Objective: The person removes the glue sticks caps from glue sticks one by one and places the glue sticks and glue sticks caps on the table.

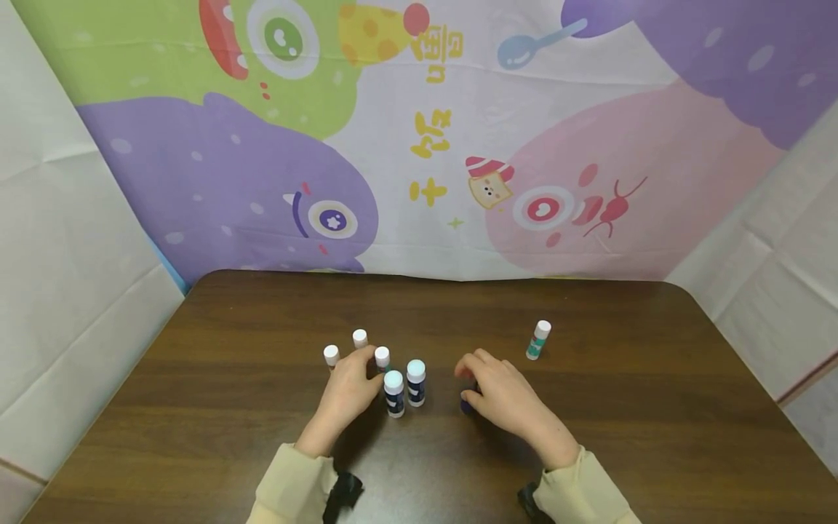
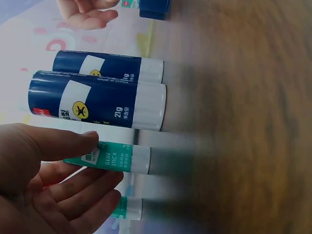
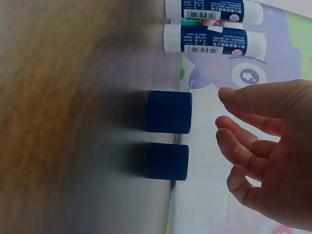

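Note:
In the left wrist view my left hand (image 2: pixel 63 180) has its thumb and fingers round a green glue stick (image 2: pixel 114 158) that stands upright on the table. Right beside it stand two larger navy glue sticks (image 1: pixel 394 397) (image 1: pixel 416 384) with pale tops. Two more white-capped sticks (image 1: pixel 331 354) (image 1: pixel 359 338) are by the left hand, partly hidden behind it. My right hand (image 1: pixel 507 397) hovers with loosely bent fingers over two short dark blue pieces (image 3: pixel 169 112) (image 3: pixel 168 161); a gap shows between fingertips and pieces in the right wrist view.
Another green glue stick (image 1: pixel 538 340) stands on the brown table (image 1: pixel 628 407), beyond the right hand and to its right. A cartoon-printed cloth (image 1: pixel 419 233) hangs behind the table's back edge, with pale panels at both sides.

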`<state>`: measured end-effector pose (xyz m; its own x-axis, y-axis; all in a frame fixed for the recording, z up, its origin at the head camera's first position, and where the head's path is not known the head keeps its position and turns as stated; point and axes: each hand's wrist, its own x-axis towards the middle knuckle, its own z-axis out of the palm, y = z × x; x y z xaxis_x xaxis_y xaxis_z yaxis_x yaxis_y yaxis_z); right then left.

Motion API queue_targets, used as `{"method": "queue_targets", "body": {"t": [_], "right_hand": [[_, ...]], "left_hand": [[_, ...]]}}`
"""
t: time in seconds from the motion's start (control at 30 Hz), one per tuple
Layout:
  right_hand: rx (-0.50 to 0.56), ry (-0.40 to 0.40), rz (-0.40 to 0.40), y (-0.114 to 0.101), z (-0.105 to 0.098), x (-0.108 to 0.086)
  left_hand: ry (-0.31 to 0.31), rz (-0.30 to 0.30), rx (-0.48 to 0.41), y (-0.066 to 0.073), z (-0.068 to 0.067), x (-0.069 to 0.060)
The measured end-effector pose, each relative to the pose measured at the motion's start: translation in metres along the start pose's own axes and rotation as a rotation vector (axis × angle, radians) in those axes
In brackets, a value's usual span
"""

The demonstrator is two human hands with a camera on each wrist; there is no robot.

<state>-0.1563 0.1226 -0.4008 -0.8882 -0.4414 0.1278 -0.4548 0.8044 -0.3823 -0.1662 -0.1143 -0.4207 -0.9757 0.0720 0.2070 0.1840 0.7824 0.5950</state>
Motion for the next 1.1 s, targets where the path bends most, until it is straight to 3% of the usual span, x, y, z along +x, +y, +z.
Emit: {"method": "queue_targets", "body": {"t": [0.23, 0.47, 0.67, 0.83, 1.1], "right_hand": [[0.000, 0.043, -0.025, -0.002, -0.002, 0.003], [0.147, 0.152, -0.026, -0.008, -0.006, 0.005], [0.319, 0.263, -0.035, -0.018, -0.017, 0.003], [0.465, 0.328, -0.111, -0.027, -0.026, -0.002], [0.495, 0.423, -0.276, -0.039, -0.035, -0.002]], "left_hand": [[0.047, 0.021, -0.043, 0.004, -0.007, 0.003], [0.135, 0.043, -0.121, 0.018, -0.028, 0.001], [0.162, 0.173, -0.091, 0.038, -0.036, -0.007], [0.182, 0.319, -0.015, 0.056, -0.041, -0.014], [0.213, 0.481, 0.078, 0.079, -0.047, -0.018]]}}
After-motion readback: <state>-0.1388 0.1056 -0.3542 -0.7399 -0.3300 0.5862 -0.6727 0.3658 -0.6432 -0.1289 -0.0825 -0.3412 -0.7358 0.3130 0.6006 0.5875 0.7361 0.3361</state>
